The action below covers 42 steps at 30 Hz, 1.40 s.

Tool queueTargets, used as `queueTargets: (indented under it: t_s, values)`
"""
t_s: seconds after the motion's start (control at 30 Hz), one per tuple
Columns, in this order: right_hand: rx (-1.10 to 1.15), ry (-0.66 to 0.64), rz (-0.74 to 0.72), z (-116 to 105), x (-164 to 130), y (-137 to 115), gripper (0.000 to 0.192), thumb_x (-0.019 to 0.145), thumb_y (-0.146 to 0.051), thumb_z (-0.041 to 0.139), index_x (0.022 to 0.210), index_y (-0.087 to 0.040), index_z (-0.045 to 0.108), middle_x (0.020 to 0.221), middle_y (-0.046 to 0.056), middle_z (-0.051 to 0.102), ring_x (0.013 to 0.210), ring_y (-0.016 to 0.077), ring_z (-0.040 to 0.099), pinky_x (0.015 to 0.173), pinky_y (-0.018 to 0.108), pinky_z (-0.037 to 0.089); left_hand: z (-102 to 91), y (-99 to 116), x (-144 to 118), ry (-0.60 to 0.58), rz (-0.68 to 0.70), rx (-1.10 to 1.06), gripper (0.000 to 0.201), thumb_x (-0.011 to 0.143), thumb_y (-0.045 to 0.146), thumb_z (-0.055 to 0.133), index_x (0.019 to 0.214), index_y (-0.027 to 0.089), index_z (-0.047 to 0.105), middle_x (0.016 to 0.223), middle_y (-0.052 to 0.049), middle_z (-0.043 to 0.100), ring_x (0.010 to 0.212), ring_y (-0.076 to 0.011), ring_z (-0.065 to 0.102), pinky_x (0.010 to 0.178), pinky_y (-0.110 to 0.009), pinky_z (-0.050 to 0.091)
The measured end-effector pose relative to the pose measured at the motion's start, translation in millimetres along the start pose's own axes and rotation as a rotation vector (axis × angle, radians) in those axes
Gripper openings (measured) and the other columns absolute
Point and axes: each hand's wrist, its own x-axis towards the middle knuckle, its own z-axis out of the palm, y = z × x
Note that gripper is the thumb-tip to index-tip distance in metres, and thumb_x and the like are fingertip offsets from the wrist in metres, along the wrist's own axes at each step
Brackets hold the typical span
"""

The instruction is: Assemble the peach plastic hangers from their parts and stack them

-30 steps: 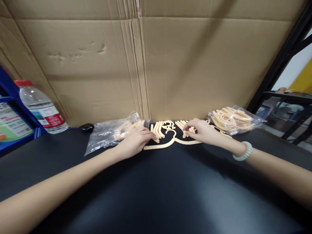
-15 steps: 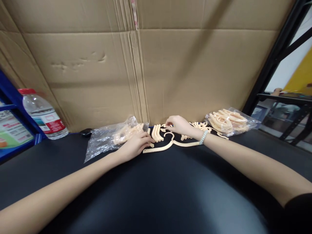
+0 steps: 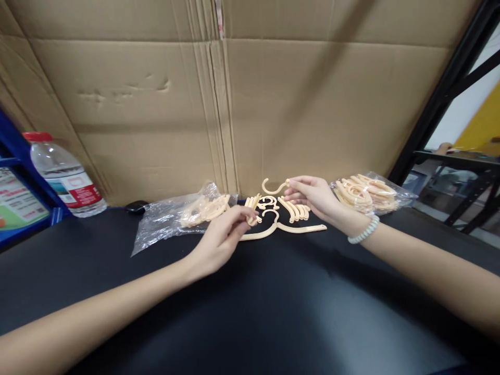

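My right hand (image 3: 314, 199) pinches a cream plastic hook piece (image 3: 272, 188) and holds it raised above the table. My left hand (image 3: 221, 238) is lifted a little and grips a short curved cream arm piece (image 3: 252, 213) by its end. Below them an assembled cream hanger (image 3: 282, 229) lies flat on the black table (image 3: 250, 307). Rows of loose cream arm pieces (image 3: 297, 210) and hook pieces (image 3: 267, 203) lie behind the hanger, near the cardboard.
A clear plastic bag (image 3: 177, 217) with cream parts lies to the left, another bag of parts (image 3: 367, 193) to the right. A cardboard wall (image 3: 234, 104) stands behind. A water bottle (image 3: 64, 176), a small black object (image 3: 136, 208) and a blue shelf (image 3: 19, 203) are at far left; a black rack (image 3: 453, 156) at right.
My right hand has lifted a hook piece off the table and drawn back to the right. My left hand has risen from the table with an arm piece.
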Motion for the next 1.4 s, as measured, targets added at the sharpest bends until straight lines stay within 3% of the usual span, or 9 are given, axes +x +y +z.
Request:
queueTargets:
  t_s: [0.07, 0.2, 0.27, 0.47, 0.53, 0.67, 1.0, 1.2, 1.4]
  values:
    - [0.093, -0.038, 0.054, 1, -22, 1, 0.023, 0.080, -0.034, 0.066, 0.091, -0.015, 0.063, 0.082, 0.010, 0.073, 0.071, 0.0172, 0.072, 0.063, 0.026, 0.058, 7.4, 11, -6, -0.057, -0.070, -0.196, 0.020, 0.094, 0.018, 0.043, 0.090, 0.018, 0.063, 0.107, -0.009, 0.064, 0.105, -0.0206, 0.059, 0.088, -0.034, 0.049]
    - [0.347, -0.131, 0.198, 4, -58, 7, 0.029, 0.071, -0.034, 0.078, 0.090, -0.015, 0.066, 0.082, 0.009, 0.074, 0.076, 0.0196, 0.073, 0.071, 0.030, 0.059, 19.7, 17, -16, -0.031, -0.327, -0.451, 0.012, 0.088, 0.024, 0.056, 0.085, 0.017, 0.064, 0.089, -0.005, 0.063, 0.076, -0.0151, 0.060, 0.069, -0.029, 0.052]
    - [0.392, -0.133, 0.232, 5, -68, 9, 0.028, 0.073, -0.037, 0.077, 0.086, -0.015, 0.068, 0.080, 0.009, 0.074, 0.074, 0.0192, 0.073, 0.072, 0.031, 0.058, 23.6, 17, -18, 0.012, -0.411, -0.553, 0.008, 0.083, 0.025, 0.063, 0.084, 0.017, 0.061, 0.081, -0.002, 0.060, 0.072, -0.0143, 0.059, 0.066, -0.028, 0.052]
    - [0.416, -0.118, 0.262, 13, -80, 17, 0.027, 0.071, -0.037, 0.079, 0.083, -0.015, 0.069, 0.075, 0.004, 0.071, 0.067, 0.0129, 0.068, 0.067, 0.026, 0.055, 28.2, 19, -23, 0.128, -0.552, -0.768, 0.054, 0.071, 0.020, 0.076, 0.120, 0.024, 0.053, 0.104, -0.003, 0.056, 0.083, -0.0175, 0.064, 0.068, -0.031, 0.056]
    - [0.437, -0.142, 0.281, 15, -82, 20, 0.026, 0.070, -0.036, 0.080, 0.082, -0.016, 0.067, 0.074, 0.003, 0.070, 0.065, 0.0114, 0.066, 0.065, 0.024, 0.053, 28.4, 19, -23, 0.110, -0.586, -0.782, 0.046, 0.072, 0.020, 0.075, 0.114, 0.021, 0.057, 0.092, -0.001, 0.059, 0.079, -0.0162, 0.064, 0.074, -0.033, 0.055]
    - [0.509, -0.210, 0.290, 19, -85, 22, 0.032, 0.064, -0.025, 0.084, 0.086, -0.019, 0.062, 0.073, -0.001, 0.069, 0.066, 0.0099, 0.064, 0.066, 0.023, 0.052, 29.0, 16, -24, 0.124, -0.568, -0.778, 0.016, 0.075, 0.023, 0.073, 0.081, 0.017, 0.060, 0.078, 0.001, 0.061, 0.078, -0.0152, 0.061, 0.079, -0.030, 0.049]
    - [0.368, -0.360, 0.162, 19, -88, 23, 0.019, 0.073, -0.032, 0.078, 0.083, -0.019, 0.069, 0.087, 0.003, 0.067, 0.083, 0.0146, 0.065, 0.075, 0.029, 0.053, 30.0, 18, -25, 0.094, -0.495, -0.628, 0.020, 0.078, 0.022, 0.070, 0.068, 0.019, 0.052, 0.078, 0.000, 0.060, 0.080, -0.0175, 0.058, 0.077, -0.031, 0.044]
    - [0.242, -0.400, 0.088, 20, -88, 23, 0.015, 0.072, -0.031, 0.079, 0.077, -0.019, 0.071, 0.075, 0.000, 0.066, 0.069, 0.0123, 0.059, 0.073, 0.030, 0.050, 28.9, 22, -24, 0.038, -0.486, -0.618, 0.021, 0.077, 0.026, 0.070, 0.067, 0.019, 0.053, 0.080, -0.001, 0.062, 0.080, -0.0174, 0.060, 0.075, -0.032, 0.047]
    - [0.187, -0.456, 0.094, 19, -89, 18, 0.017, 0.073, -0.035, 0.077, 0.075, -0.019, 0.071, 0.078, 0.002, 0.067, 0.075, 0.0146, 0.062, 0.077, 0.032, 0.051, 27.5, 22, -24, 0.015, -0.429, -0.556, 0.023, 0.077, 0.024, 0.071, 0.061, 0.018, 0.056, 0.083, -0.003, 0.062, 0.078, -0.0173, 0.061, 0.074, -0.031, 0.049]
